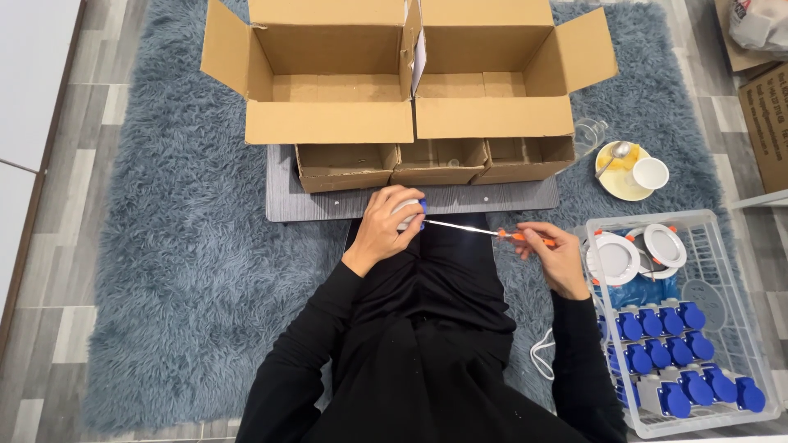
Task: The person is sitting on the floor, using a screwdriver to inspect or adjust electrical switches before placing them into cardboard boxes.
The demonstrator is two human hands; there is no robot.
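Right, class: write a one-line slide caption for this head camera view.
Left hand grips a small white and blue part while the right hand applies an orange-handled screwdriver to it.

It looks like a home room used for piecework. A shaggy grey-blue rug point(172, 246) covers a wood-look plank floor point(49, 271). Open cardboard boxes point(410, 74) stand along the rug's far edge.

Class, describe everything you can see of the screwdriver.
The screwdriver has a thin, shiny metal shaft and an orange handle. It lies nearly level above the person's lap. The right hand grips the handle; the tip meets a small white and blue part held in the left hand.
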